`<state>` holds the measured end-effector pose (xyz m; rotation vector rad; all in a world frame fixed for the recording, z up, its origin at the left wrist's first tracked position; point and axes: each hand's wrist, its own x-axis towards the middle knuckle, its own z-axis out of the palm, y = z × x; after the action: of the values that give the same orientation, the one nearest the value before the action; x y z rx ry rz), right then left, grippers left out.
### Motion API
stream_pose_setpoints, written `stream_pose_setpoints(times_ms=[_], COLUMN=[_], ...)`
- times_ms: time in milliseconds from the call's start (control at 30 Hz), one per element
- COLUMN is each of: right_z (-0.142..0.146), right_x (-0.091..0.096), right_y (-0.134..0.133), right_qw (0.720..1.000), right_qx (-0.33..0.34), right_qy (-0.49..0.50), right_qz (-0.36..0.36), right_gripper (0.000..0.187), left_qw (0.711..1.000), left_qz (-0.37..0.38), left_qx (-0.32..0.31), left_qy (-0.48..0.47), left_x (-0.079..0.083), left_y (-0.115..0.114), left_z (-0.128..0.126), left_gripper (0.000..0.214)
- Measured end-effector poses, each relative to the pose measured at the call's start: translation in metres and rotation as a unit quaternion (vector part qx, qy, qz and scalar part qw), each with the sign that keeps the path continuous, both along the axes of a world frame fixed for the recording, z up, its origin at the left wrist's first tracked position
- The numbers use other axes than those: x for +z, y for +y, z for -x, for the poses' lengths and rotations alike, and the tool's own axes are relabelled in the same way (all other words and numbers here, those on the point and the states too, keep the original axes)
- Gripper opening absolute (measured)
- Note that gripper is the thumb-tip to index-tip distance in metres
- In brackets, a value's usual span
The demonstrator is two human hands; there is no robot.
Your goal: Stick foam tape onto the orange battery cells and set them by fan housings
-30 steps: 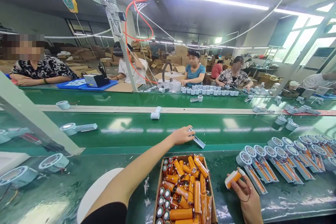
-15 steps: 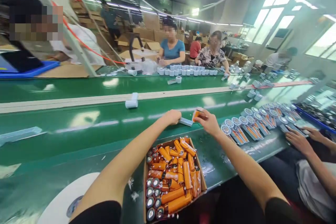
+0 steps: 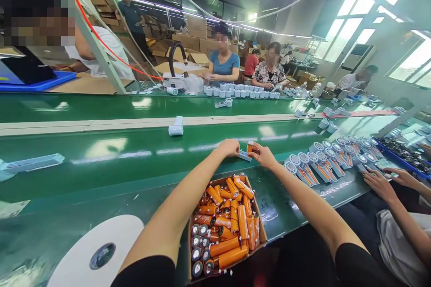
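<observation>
Over the near green belt, my left hand (image 3: 230, 147) is closed on a light-blue plastic housing (image 3: 244, 156), whose tray-like handle sticks out toward the right; the rest of it is hidden by the hand. Just right of it, my right hand (image 3: 264, 154) pinches an orange battery pack (image 3: 249, 147) upright at the housing's right end. Whether pack and housing touch I cannot tell. Below my forearms stands a cardboard box (image 3: 261, 228) full of orange wrapped battery packs (image 3: 232, 249) with thin wires and small white plugs.
Rows of housings fitted with orange packs (image 3: 313, 161) stand to the right, near a co-worker's hands (image 3: 380, 184). A white reel (image 3: 124, 228) lies at left front. Loose housings (image 3: 176, 126) rest on the belt. Co-workers sit across the line.
Both hands have come closer together, the left shifting right with the housing. The loose housings on the belt appear farther right, and the view has shifted slightly.
</observation>
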<state>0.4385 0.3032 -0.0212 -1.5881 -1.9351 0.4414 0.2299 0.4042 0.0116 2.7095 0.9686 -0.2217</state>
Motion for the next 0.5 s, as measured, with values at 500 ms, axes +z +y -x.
stream_pose_setpoints(times_ms=[500], right_z=[-0.009], right_x=[0.018], right_y=[0.019], right_qw=[0.965], right_qx=[0.054], right_qy=[-0.248], right_qz=[0.058], right_gripper=[0.047], left_qw=[0.993], left_qz=[0.033], left_qx=[0.087], left_qy=[-0.073], left_x=[0.012], left_y=[0.003], left_z=[-0.016], left_gripper=[0.040])
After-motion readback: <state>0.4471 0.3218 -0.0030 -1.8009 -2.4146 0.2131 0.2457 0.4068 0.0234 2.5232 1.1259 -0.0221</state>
